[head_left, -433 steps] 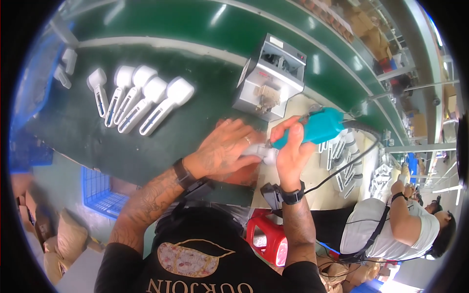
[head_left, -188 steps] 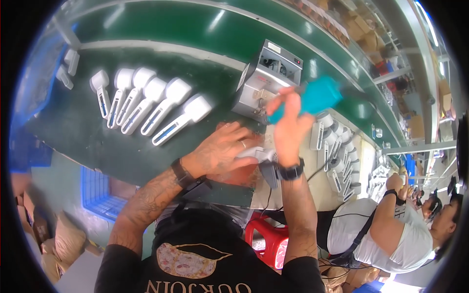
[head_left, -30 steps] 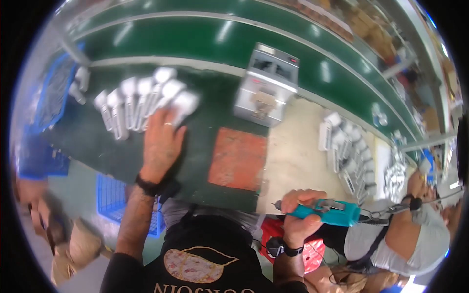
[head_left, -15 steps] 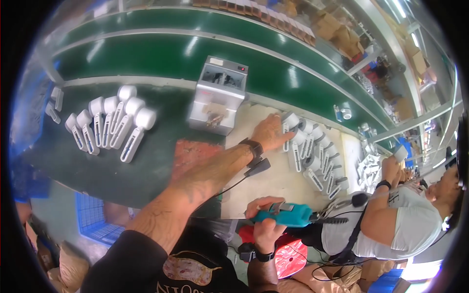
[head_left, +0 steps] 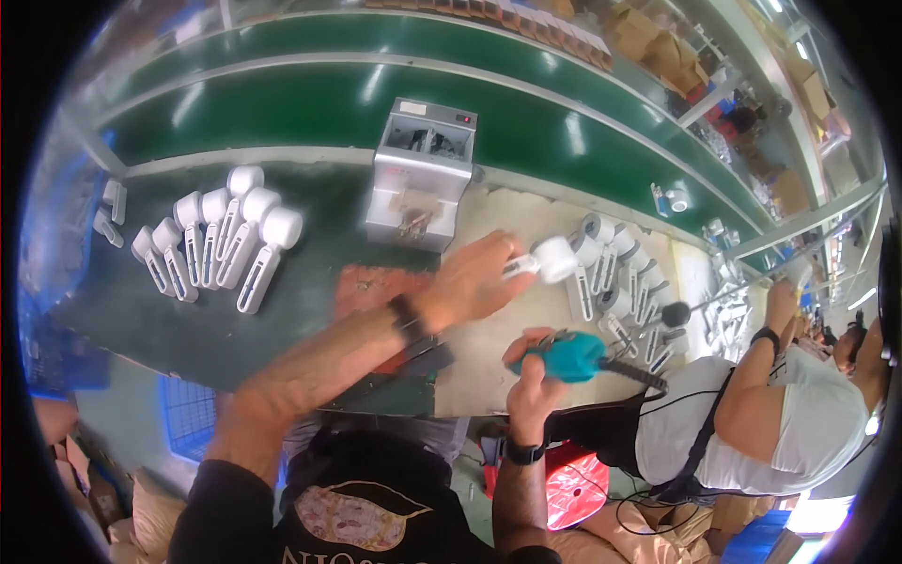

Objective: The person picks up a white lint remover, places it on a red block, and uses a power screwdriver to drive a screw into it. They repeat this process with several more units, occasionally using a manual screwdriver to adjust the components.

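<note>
Left hand (head_left: pixel 473 285): grip clasps a white round-headed device (head_left: pixel 555 259) by its handle (head_left: pixel 520 267), over the tan-covered counter (head_left: pixel 479 376).
Right hand (head_left: pixel 531 376): grip wraps a teal electric screwdriver (head_left: pixel 573 357), near the counter's front edge.

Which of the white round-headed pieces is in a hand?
The white piece in the left hand, its round head pointing right; those in the left cluster and right cluster lie on the bench, unheld.
</note>
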{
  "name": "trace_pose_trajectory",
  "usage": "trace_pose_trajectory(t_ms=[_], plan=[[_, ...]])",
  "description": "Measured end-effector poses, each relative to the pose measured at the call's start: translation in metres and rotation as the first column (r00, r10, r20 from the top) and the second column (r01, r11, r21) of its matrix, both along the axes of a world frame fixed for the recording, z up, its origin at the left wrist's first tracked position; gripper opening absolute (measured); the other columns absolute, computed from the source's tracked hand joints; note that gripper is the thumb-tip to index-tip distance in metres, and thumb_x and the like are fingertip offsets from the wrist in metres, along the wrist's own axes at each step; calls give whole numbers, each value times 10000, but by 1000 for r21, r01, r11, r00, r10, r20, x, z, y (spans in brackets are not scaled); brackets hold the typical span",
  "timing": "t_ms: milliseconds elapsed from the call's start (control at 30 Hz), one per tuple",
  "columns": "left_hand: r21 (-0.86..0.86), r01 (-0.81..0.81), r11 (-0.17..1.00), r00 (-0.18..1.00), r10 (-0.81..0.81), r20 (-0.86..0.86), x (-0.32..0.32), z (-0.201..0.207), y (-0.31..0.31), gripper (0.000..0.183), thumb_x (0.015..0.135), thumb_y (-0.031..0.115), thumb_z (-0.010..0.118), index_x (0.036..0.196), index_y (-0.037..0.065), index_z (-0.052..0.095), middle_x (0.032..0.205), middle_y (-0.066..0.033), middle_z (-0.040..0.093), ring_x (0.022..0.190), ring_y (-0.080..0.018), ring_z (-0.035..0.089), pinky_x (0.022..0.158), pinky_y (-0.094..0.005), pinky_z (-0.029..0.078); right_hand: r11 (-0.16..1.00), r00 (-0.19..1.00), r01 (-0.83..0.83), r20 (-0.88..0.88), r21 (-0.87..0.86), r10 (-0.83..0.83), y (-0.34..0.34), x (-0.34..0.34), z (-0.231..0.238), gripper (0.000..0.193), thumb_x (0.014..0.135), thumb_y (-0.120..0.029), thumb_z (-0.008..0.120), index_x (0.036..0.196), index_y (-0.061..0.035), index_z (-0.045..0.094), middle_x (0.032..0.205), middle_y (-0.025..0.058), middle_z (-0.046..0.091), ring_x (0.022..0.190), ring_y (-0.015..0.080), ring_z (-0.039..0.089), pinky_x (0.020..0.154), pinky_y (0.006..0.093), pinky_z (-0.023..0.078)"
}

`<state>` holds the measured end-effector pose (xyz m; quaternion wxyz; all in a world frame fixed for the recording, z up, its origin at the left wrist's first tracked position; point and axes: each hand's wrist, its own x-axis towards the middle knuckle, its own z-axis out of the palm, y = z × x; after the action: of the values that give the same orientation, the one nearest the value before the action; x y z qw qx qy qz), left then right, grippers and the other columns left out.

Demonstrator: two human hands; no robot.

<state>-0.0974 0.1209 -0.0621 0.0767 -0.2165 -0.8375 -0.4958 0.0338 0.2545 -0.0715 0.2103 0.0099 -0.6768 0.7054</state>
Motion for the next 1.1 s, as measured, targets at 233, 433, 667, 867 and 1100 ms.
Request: trace_pose_trajectory(t_ms=[233,433,667,867,1100], plan=[[-334,-73,940,959,-26,-284,72,27,-113,193,884,275,734,991,119,692,1019,-61,661,981,-298,657,810,-423,498,997,997,-68,29,-27,69,-29,-8,30,728,886,-660,671,1124,14,537,740,63,547,675,190,573,584,304,462],[-195,128,972,979,-156,-134,67,6,-150,248,859,283,756,1021,104,698,1009,-79,640,1075,-298,596,919,-419,455,971,971,-222,-110,-84,212,-76,-35,72,682,957,-640,576,1136,16,528,737,66,531,653,193,539,615,333,464],[-190,164,968,899,-226,-376,63,-14,-145,360,899,377,716,1127,99,691,1097,-84,622,1082,-289,570,939,-409,469,970,937,-211,-258,118,235,-119,-127,83,444,1067,-421,507,1144,13,554,723,57,569,659,163,566,612,308,459],[-223,35,974,933,-112,-343,67,-20,-146,478,886,385,707,1195,28,631,1109,-110,613,1027,-298,556,923,-418,454,946,933,-207,-242,250,268,-147,-170,66,322,1065,-325,527,1075,-10,593,726,32,623,664,120,589,608,269,448],[-239,22,971,962,-86,-259,68,-20,-145,472,880,415,720,1224,98,655,1145,-59,627,1043,-258,576,937,-386,465,940,934,-286,-163,186,316,-146,-167,54,309,1061,-312,538,1065,-6,584,719,43,607,662,133,589,618,289,465]])
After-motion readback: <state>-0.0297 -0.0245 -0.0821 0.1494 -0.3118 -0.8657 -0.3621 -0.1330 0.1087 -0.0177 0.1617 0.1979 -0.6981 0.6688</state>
